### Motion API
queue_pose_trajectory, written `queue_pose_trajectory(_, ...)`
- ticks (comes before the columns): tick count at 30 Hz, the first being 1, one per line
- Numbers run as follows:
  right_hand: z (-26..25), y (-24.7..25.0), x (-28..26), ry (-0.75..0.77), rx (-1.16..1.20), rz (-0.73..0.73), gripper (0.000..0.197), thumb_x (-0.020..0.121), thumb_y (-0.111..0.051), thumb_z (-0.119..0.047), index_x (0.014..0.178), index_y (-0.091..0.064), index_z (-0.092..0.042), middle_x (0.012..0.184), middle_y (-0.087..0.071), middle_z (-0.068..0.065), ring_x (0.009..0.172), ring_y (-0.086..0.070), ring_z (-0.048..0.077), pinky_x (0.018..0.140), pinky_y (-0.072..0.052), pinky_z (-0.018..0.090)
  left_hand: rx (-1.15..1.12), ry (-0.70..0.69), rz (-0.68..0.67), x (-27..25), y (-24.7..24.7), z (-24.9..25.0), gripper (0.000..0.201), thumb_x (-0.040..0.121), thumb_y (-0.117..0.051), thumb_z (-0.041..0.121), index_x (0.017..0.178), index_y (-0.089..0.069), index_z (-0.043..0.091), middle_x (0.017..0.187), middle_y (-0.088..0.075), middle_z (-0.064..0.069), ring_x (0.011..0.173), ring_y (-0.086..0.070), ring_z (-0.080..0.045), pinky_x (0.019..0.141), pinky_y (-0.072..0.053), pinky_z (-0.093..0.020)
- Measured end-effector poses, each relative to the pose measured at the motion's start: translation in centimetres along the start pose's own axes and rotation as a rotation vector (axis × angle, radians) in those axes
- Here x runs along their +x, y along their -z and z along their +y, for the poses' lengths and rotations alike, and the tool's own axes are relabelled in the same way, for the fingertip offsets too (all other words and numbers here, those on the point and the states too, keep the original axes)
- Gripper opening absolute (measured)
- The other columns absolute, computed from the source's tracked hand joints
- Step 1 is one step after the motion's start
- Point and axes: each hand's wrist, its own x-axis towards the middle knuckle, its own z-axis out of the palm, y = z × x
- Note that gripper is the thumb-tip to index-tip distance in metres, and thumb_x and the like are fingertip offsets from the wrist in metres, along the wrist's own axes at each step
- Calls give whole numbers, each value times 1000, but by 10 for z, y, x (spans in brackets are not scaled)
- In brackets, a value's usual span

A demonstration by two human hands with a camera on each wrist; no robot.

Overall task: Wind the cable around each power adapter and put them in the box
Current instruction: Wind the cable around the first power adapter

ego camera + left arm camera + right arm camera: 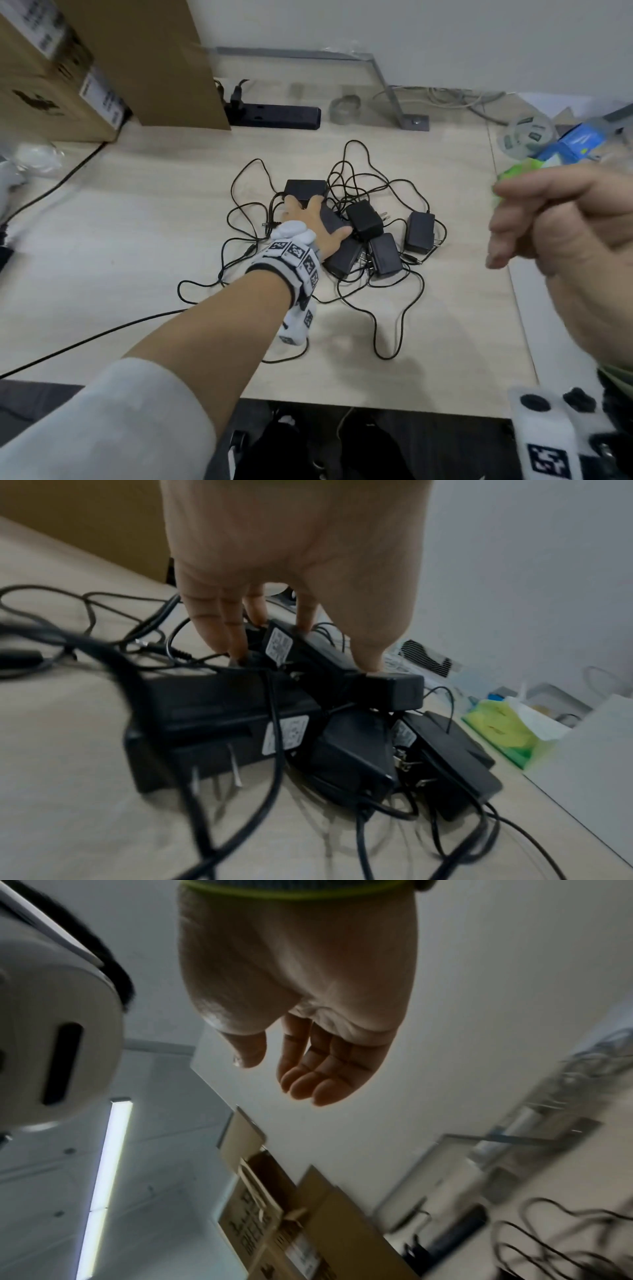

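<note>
The left hand (317,224) spreads its fingers (236,639) over a power adapter (327,219) in the tangled pile mid-surface, apparently to single it out; the right hand (561,222) hovers empty, fingers loosely curled.

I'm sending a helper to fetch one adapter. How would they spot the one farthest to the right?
On the light wooden desk lies a tangle of black power adapters and cables. The rightmost adapter sits at the pile's right edge, apart from the rest, its metal prongs pointing right, away from the left hand.
</note>
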Motion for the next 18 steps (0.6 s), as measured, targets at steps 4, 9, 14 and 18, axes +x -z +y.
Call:
queue_pose_trajectory(4, -5, -15, 3, -71, 55, -116, 32, 80, -65, -56, 96, -70, -28, 75, -66, -5, 59, -58, 18, 57, -50, 25, -34, 53, 5, 3, 2, 16, 78, 72, -58, 72, 133, -34, 30, 132, -28, -11, 103, -49, -33, 76, -48, -40)
queue_pose_trajectory(9, 13, -23, 16, -112, 42, -131, 37, 74, -68, -59, 92, -72, -27, 71, -65, -4, 57, -58, 12, 57, -51, 21, -121, 125, 3, -6, 12, 23, 62, 67, -63, 56, 117, -36, 30, 116, -28, -2, 87, -47, -24, 66, -42, -35)
queue_pose_trajectory(14, 21, -35, 24, -134, 37, -189, 39, 73, -71, -55, 95, -69, -23, 70, -64, -6, 58, -58, 11, 56, -52, 24, -588, 87, 75, -24, 36, -9, 59, 51, -65, 44, 107, -48, 42, 110, -57, 2, 87, -63, -19, 78, -57, -37)
queue_pose_trajectory(18, 22, -52, 32, -157, -9, -203, 19, 76, -69, -35, 94, -68, -30, 73, -62, -9, 67, -56, 17, 64, -52, 42, -1048, 93, -67, -55, 86, -34, 45, 83, -63, 4, 123, -55, 22, 93, -65, -9, 72, -63, -20, 60, -57, -29)
